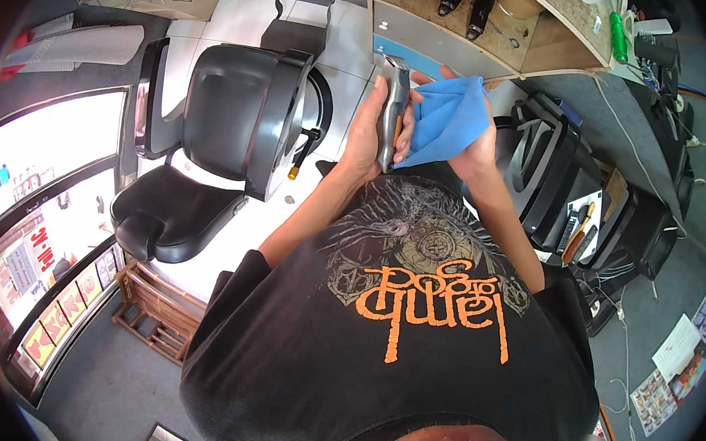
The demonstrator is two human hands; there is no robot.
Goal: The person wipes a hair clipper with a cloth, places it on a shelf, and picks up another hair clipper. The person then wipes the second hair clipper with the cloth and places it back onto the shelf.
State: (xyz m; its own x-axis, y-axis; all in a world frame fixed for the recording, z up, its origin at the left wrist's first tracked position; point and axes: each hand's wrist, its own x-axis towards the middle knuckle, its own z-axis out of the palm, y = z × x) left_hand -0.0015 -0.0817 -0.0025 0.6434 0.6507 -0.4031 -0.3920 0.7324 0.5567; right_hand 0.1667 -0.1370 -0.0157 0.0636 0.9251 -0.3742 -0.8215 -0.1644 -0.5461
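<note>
My left hand (363, 138) is closed around a silver-and-black hair clipper (392, 112) with an orange strip on its side. The clipper stands roughly lengthwise, its blade end pointing away from me. Beside it, my right hand (476, 157) grips a folded blue cloth (450, 122), which covers most of the palm; some fingertips show past its far edge. The cloth hangs close against the clipper's right side. Whether it touches the clipper I cannot tell.
A black barber chair (236, 120) stands on the left, with a wooden bench (155, 309) near the glass front. Ahead is a cabinet (442, 41) holding dark clippers and a green bottle (618, 38). More black chairs (539, 169) and loose cables are at right.
</note>
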